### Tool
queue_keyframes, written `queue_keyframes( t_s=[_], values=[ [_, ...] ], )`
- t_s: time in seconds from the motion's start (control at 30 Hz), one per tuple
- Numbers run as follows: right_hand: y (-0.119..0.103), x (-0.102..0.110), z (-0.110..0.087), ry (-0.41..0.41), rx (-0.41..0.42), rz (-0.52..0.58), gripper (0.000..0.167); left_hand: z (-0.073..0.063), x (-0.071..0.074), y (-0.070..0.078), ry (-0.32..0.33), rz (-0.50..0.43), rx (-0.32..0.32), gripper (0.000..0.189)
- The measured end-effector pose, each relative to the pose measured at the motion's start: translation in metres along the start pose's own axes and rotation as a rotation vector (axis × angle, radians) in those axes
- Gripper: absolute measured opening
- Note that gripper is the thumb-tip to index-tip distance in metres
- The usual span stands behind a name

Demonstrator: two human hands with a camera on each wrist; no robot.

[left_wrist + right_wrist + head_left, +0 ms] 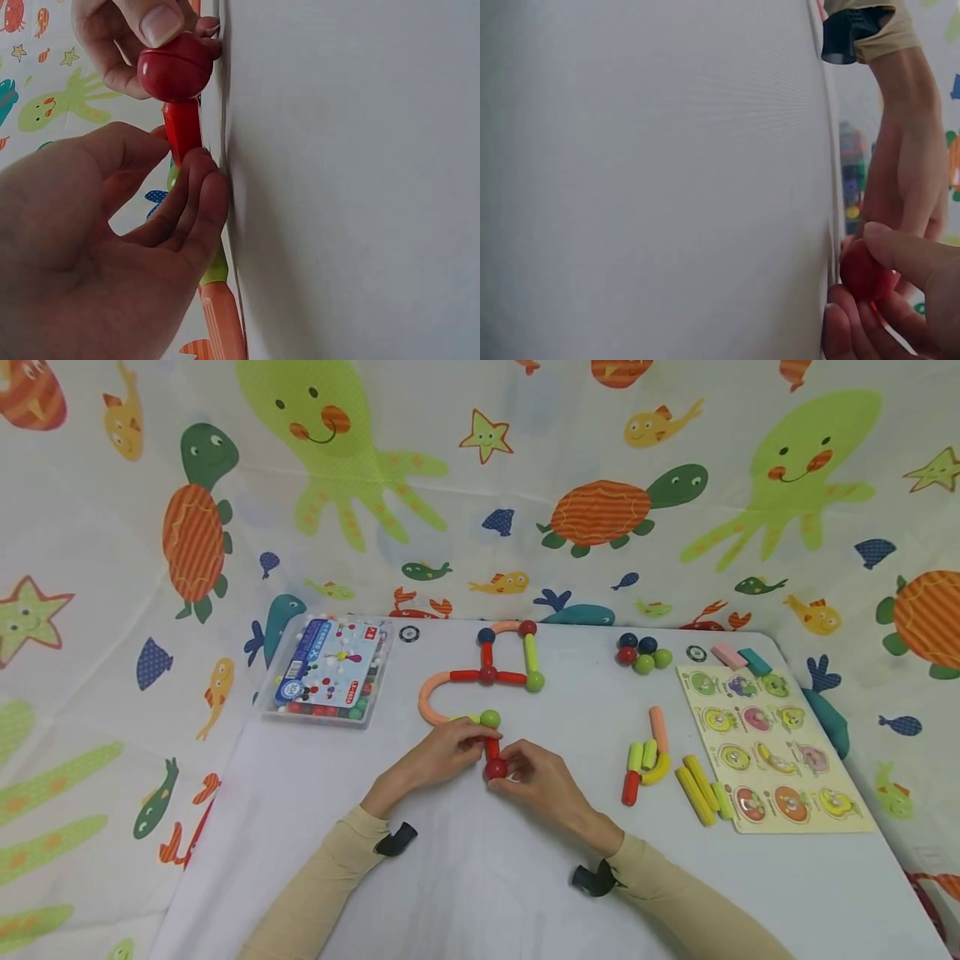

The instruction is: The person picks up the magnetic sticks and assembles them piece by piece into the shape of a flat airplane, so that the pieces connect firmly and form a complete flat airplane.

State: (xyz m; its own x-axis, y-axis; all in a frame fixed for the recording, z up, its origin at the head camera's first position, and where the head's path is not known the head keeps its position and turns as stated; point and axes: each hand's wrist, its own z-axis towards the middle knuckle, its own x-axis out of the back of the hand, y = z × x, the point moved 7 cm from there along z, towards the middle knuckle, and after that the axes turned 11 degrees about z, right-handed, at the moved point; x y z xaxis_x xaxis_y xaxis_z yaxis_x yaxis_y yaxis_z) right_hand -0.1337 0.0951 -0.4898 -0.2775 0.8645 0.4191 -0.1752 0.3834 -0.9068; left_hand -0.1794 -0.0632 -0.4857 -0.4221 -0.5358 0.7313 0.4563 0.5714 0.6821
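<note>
My left hand (438,753) pinches a short red stick (182,127) between thumb and fingers. With thumb and fingertips, my right hand (551,783) holds the red ball (496,768) at the stick's near end; the right wrist view shows the thumb lying over that ball (865,274). Beyond the stick's far end is a green ball (490,718). From there a yellow-green stick, partly hidden by my left hand, leads to a curved peach piece (427,697). This curve joins a red stick (468,676) and a closed loop of balls and sticks around a red ball (488,674).
A clear plastic box (322,672) of pieces stands at the back left. Loose balls (643,663) sit at the back right. Loose sticks and curves (633,760) lie right of my hands, beside a fruit picture board (776,752) with two small blocks (753,662) at its top.
</note>
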Motion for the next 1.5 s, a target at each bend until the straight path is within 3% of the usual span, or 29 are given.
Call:
queue_keyframes(
  t_s=[0.3,0.67,1.0,1.2,1.5],
  values=[
    [-0.001,-0.004,0.003,-0.010,0.002,-0.066,0.036,0.000,0.001,0.000,0.001,0.007,-0.001,0.035],
    [-0.001,-0.006,0.003,-0.023,0.017,-0.072,0.037,-0.002,0.000,-0.002,0.001,-0.017,-0.028,0.034],
    [-0.003,0.000,-0.001,-0.086,0.059,-0.066,0.042,-0.015,-0.001,0.001,0.002,-0.057,-0.034,0.036],
    [-0.002,0.023,-0.008,-0.048,0.071,-0.039,0.037,-0.021,-0.006,0.000,-0.017,-0.073,-0.008,0.040],
    [-0.001,0.089,-0.023,0.162,0.090,-0.113,0.032,-0.023,-0.009,0.003,-0.048,-0.090,-0.019,0.038]
  ],
)
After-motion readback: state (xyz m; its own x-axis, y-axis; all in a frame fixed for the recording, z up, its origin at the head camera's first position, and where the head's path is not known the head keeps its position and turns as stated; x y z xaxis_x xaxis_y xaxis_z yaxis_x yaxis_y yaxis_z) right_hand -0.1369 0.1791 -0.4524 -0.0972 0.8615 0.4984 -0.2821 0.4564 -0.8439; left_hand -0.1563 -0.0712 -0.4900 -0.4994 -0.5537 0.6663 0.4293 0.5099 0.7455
